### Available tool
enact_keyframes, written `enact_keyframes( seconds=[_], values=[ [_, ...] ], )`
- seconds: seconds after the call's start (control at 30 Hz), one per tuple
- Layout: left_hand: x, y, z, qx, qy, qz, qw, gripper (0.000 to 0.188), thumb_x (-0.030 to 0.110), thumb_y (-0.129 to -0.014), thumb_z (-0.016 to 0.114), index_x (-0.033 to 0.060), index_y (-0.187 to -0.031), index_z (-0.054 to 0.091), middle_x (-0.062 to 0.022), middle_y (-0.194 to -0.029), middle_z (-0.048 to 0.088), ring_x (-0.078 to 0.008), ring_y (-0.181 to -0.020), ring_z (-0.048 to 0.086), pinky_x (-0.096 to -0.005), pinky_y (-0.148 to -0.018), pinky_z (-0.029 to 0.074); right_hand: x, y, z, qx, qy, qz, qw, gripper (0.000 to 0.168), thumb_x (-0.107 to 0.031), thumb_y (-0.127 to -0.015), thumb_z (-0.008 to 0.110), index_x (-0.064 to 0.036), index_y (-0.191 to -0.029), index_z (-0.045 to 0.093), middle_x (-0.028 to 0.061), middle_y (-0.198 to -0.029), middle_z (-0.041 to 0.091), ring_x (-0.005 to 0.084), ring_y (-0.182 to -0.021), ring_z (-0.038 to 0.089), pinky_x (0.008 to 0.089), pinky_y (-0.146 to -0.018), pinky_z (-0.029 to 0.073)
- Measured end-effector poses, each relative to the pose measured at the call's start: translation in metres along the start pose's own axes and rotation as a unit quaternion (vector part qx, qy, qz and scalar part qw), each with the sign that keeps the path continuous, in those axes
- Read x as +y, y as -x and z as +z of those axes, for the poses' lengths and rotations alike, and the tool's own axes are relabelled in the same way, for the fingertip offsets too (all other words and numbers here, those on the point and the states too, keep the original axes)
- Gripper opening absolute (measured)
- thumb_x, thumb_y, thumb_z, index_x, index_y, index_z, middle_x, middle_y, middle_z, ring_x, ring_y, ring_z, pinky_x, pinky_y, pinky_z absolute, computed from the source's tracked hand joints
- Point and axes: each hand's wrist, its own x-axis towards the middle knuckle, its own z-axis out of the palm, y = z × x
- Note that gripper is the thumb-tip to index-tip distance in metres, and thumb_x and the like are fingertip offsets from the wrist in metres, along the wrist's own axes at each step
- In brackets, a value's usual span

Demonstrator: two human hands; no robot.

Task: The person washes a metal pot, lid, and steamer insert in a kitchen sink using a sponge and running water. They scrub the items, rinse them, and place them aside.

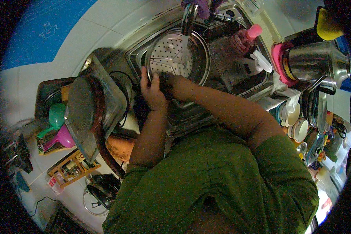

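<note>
A round steel pan [206,55] with a perforated steel disc [171,55] in it sits in the sink [134,54]. Water runs from the metal faucet [189,20] onto the disc. My left hand [154,95] grips the pan's near-left rim, its fingers pointing away from me. Close beside it, my right hand [179,87] reaches to the near edge of the pan. Its fingers are in dark shadow, so whether they hold something is not visible.
Right of the pan lie a wire rack [225,64] and a pink-capped bottle [244,39]. A steel mixer jar [313,64] and stacked bowls [298,130] stand farther right. To the left lean a large metal tray [84,117], a green scoop [57,115] and a magenta scoop [64,137].
</note>
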Motion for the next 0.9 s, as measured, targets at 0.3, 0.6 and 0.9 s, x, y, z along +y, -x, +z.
enact_keyframes(
  seconds=[0.3, 0.6, 0.9],
  values=[
    [-0.01, 0.0, -0.004, -0.037, -0.082, 0.009, 0.996, 0.059, 0.01, -0.085, 0.062, 0.004, -0.14, 0.043, -0.0157, -0.136, 0.044, -0.0249, -0.12, 0.047, -0.0353, -0.102, 0.036, 0.002, 0.011, -0.011, -0.177, 0.136, 0.096, 0.97, 0.04, -0.023, -0.082, 0.064, -0.011, -0.12, 0.062, 0.017, -0.12, 0.058, 0.0309, -0.117, 0.053, 0.0491, -0.089, 0.047],
    [-0.01, 0.005, -0.001, -0.039, -0.095, 0.037, 0.994, 0.057, 0.008, -0.085, 0.061, 0.0032, -0.139, 0.043, -0.0148, -0.133, 0.047, -0.0241, -0.117, 0.049, -0.0351, -0.099, 0.039, 0.025, 0.002, 0.01, -0.041, 0.245, -0.118, 0.961, 0.035, -0.019, -0.087, 0.056, -0.012, -0.121, 0.06, 0.0116, -0.12, 0.059, 0.0323, -0.112, 0.055, 0.0498, -0.089, 0.046],
    [0.0, 0.0, -0.009, -0.012, 0.041, -0.028, 0.999, 0.054, 0.002, -0.087, 0.055, -0.0023, -0.139, 0.041, -0.0132, -0.127, 0.053, -0.0219, -0.109, 0.054, -0.032, -0.096, 0.042, 0.029, 0.025, -0.028, -0.133, 0.304, 0.069, 0.941, 0.032, -0.021, -0.084, 0.061, -0.011, -0.114, 0.066, 0.0142, -0.128, 0.051, 0.0316, -0.118, 0.047, 0.0511, -0.095, 0.038]
  ],
)
